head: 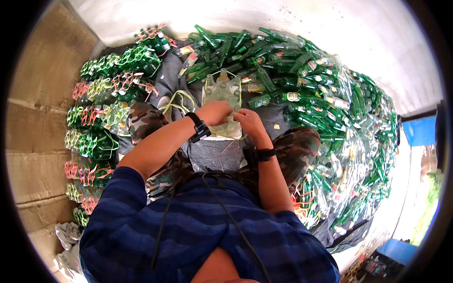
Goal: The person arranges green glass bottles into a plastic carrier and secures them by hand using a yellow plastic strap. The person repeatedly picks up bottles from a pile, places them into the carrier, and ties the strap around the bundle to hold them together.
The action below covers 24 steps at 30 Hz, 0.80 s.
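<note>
Clear glass bottles (pixel 222 86) stand upright, packed together on a pale board (pixel 226 138) between the knees. A yellowish plastic strap (pixel 241 95) runs around the group, and its loose loops (pixel 180 100) lie to the left. My left hand (pixel 215 112) reaches over the front bottles, fingers bent; what it may hold is hidden. My right hand (pixel 248 122) is at the group's right edge, with fingertips pinched together close to the strap. Whether the strap is between them is too small to tell.
Bundles of green bottles (pixel 95 145) tied with red and yellow-green strapping line the left side by a cardboard wall (pixel 35 141). A large heap of loose green and clear bottles (pixel 311 95) curves from the back to the right. Grey cloth (pixel 208 155) covers the floor.
</note>
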Each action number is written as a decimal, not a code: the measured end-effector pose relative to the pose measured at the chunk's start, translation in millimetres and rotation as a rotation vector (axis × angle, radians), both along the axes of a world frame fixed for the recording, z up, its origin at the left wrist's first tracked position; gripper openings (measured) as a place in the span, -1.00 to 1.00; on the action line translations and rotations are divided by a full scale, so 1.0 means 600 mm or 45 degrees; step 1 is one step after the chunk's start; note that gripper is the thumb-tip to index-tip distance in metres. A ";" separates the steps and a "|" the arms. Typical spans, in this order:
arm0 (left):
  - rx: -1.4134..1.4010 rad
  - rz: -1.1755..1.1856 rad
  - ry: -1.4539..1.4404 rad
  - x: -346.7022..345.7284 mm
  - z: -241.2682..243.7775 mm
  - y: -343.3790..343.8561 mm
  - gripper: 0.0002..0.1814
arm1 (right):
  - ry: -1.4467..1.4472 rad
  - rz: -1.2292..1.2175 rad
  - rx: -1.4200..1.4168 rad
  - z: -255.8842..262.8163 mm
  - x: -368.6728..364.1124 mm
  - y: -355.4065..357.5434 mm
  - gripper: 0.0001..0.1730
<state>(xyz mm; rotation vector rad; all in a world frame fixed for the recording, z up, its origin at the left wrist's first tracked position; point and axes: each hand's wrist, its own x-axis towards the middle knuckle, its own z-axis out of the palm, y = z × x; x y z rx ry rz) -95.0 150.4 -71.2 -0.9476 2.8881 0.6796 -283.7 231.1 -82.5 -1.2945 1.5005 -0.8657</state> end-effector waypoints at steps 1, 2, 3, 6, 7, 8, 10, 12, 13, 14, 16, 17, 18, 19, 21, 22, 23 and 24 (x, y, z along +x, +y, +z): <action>-0.023 0.047 0.013 0.000 -0.007 0.007 -0.70 | -0.066 -0.057 0.025 -0.001 0.008 -0.001 -0.77; -0.041 0.085 0.073 0.001 -0.014 0.015 -0.68 | -0.142 -0.105 0.033 -0.004 0.017 -0.002 -0.78; -0.067 0.125 0.101 0.002 -0.019 0.020 -0.66 | -0.205 -0.158 0.042 -0.008 0.026 -0.004 -0.79; -0.140 0.250 0.124 0.006 -0.028 0.038 -0.61 | -0.530 -0.312 -0.069 -0.021 0.049 -0.005 -0.75; -0.218 0.260 0.141 0.009 -0.028 0.044 -0.60 | -0.615 -0.364 -0.101 -0.024 0.054 -0.005 -0.77; -0.295 0.269 0.158 0.012 -0.028 0.049 -0.60 | -0.718 -0.417 -0.138 -0.026 0.061 -0.006 -0.80; -0.327 0.281 0.140 0.017 -0.025 0.055 -0.59 | -0.989 -0.508 -0.159 -0.027 0.075 -0.011 -0.78; -0.235 0.296 0.066 0.021 -0.022 0.057 -0.59 | -1.182 -0.569 -0.186 -0.025 0.084 -0.019 -0.73; -0.240 0.292 0.036 0.022 -0.021 0.057 -0.58 | -1.247 -0.579 -0.201 -0.024 0.086 -0.022 -0.71; -0.241 0.288 -0.003 0.022 -0.021 0.058 -0.58 | -1.348 -0.549 -0.248 -0.023 0.085 -0.024 -0.69; -0.254 0.283 -0.020 0.022 -0.022 0.059 -0.57 | -1.359 -0.580 -0.140 -0.025 0.083 -0.029 -0.67; -0.269 0.283 0.002 0.023 -0.024 0.059 -0.57 | -1.384 -0.604 -0.090 -0.026 0.078 -0.030 -0.66; -0.290 0.285 0.008 0.022 -0.025 0.060 -0.56 | -1.321 -0.601 -0.057 -0.029 0.076 -0.028 -0.66; -0.306 0.290 0.030 0.022 -0.027 0.061 -0.56 | -1.261 -0.625 -0.011 -0.033 0.075 -0.028 -0.65; -0.333 0.310 0.021 0.021 -0.030 0.065 -0.56 | -1.176 -0.634 0.058 -0.039 0.072 -0.026 -0.65; -0.343 0.313 0.019 0.020 -0.032 0.065 -0.57 | -1.150 -0.617 0.079 -0.041 0.071 -0.026 -0.65; -0.338 0.315 -0.004 0.019 -0.032 0.064 -0.57 | -1.124 -0.600 0.102 -0.043 0.070 -0.024 -0.66; -0.343 0.314 -0.010 0.019 -0.033 0.065 -0.57 | -1.114 -0.590 0.107 -0.044 0.068 -0.021 -0.66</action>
